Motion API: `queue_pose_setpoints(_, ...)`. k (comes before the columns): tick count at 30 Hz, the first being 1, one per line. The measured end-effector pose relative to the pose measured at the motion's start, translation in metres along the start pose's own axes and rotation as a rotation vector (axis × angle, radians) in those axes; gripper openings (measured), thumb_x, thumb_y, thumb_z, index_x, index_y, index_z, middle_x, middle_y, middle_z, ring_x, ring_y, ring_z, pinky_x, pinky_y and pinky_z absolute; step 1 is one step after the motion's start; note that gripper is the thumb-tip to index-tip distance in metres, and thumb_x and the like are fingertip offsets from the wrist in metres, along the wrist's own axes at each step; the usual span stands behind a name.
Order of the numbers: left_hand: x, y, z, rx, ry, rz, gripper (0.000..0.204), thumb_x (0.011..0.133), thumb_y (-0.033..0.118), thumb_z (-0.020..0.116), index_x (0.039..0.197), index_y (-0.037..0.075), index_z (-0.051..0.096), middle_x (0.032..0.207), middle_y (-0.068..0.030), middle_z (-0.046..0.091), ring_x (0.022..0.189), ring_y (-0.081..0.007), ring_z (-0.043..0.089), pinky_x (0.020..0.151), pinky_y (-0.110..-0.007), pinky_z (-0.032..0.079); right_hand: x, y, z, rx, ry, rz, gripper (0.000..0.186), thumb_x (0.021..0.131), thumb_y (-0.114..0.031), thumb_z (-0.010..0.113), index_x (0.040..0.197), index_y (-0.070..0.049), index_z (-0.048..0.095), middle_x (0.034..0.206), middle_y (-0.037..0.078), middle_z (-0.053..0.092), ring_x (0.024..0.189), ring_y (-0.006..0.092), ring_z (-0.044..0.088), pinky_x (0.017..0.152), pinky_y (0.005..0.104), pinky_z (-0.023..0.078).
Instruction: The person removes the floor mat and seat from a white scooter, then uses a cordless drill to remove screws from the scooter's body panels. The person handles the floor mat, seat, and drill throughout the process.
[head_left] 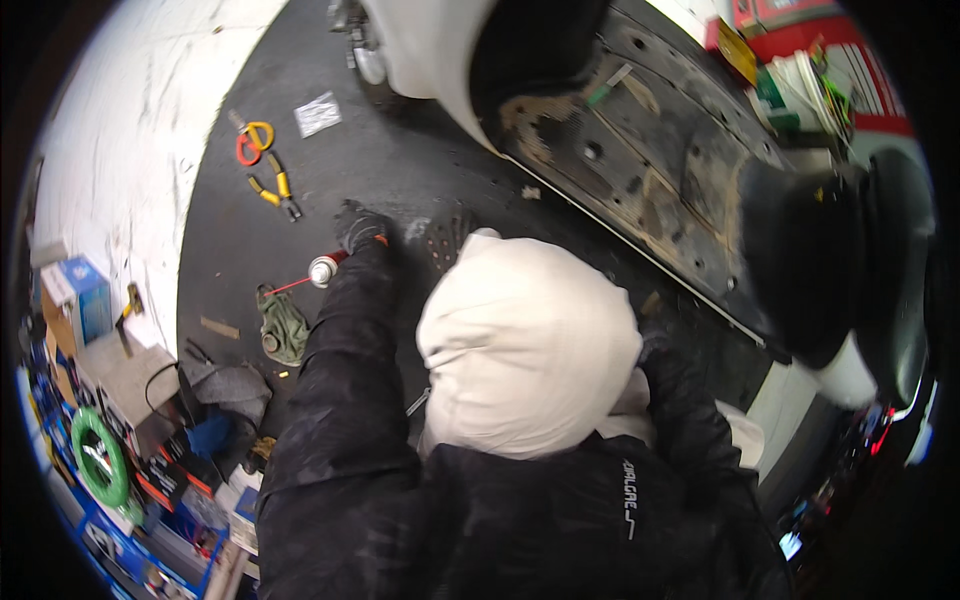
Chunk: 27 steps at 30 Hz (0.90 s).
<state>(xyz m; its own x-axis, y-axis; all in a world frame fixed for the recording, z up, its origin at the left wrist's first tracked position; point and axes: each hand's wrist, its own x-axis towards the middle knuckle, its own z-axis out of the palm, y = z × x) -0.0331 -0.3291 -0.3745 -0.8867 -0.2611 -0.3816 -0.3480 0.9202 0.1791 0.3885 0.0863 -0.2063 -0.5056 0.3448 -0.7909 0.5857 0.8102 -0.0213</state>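
Note:
My left hand [362, 228], in a dark glove, reaches down to the black floor mat left of my shoe. Its fingers blur into the dark mat, so I cannot tell how they are bent. Beside that wrist lies a spray can [324, 270] with a white top, a red body and a thin red straw; my sleeve partly covers it. A crumpled green cloth [284, 328] is near the straw's tip. My right hand [655, 346] is low beside my beige-clad knee [530, 340], mostly hidden, and its fingers do not show.
Yellow-handled pliers [280, 185], red-and-yellow-handled scissors [252, 142] and a small clear packet [318, 114] lie on the mat ahead. A scooter with a bare, dirty footboard [650, 130] fills the right. Boxes, tools and a green ring [100, 457] crowd the left.

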Motion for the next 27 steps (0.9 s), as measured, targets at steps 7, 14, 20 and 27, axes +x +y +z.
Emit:
queue_pose_setpoints(7, -0.066, 0.028, -0.084, -1.031, -0.337, 0.204, 0.033, 0.101, 0.022, 0.064, 0.126, 0.003, 0.069, 0.106, -0.0143, 0.074, 0.092, -0.0275, 0.071, 0.078, -0.038, 0.058, -0.003, -0.023, -0.049, 0.030, 0.040, 0.051, 0.046, 0.088, -0.051, 0.060, 0.102, -0.009, 0.075, 0.095, 0.026, 0.072, 0.093, 0.0450, 0.070, 0.083, 0.0517, 0.056)
queue_pose_setpoints(14, -0.152, 0.079, -0.321, -0.919, -0.472, 0.580, 0.032, 0.103, 0.024, 0.064, 0.121, -0.002, 0.070, 0.093, -0.0057, 0.070, 0.077, -0.0129, 0.064, 0.068, -0.026, 0.051, 0.019, -0.020, -0.048, 0.004, 0.001, -0.010, 0.043, 0.086, -0.046, 0.063, 0.108, -0.012, 0.076, 0.100, 0.024, 0.072, 0.096, 0.0430, 0.070, 0.085, 0.0497, 0.056)
queue_pose_setpoints(20, -0.234, 0.199, -0.411, 0.026, -0.747, 1.023, 0.037, 0.101, 0.030, 0.063, 0.120, -0.002, 0.069, 0.089, -0.0087, 0.072, 0.067, -0.0146, 0.068, 0.054, -0.027, 0.053, 0.047, -0.042, -0.056, 0.035, -0.041, -0.151, 0.051, 0.083, -0.051, 0.070, 0.118, -0.014, 0.075, 0.117, 0.020, 0.073, 0.109, 0.0403, 0.069, 0.094, 0.0458, 0.055)
queue_pose_setpoints(27, -0.232, 0.323, -0.268, 0.812, -0.330, 1.462, 0.044, 0.090, 0.029, 0.068, 0.123, 0.000, 0.068, 0.106, -0.0193, 0.074, 0.095, -0.0343, 0.074, 0.086, -0.048, 0.059, 0.066, -0.042, -0.040, 0.270, 0.191, -0.250, 0.045, 0.080, -0.041, 0.074, 0.117, -0.016, 0.074, 0.116, 0.020, 0.072, 0.110, 0.0390, 0.068, 0.094, 0.0463, 0.054)
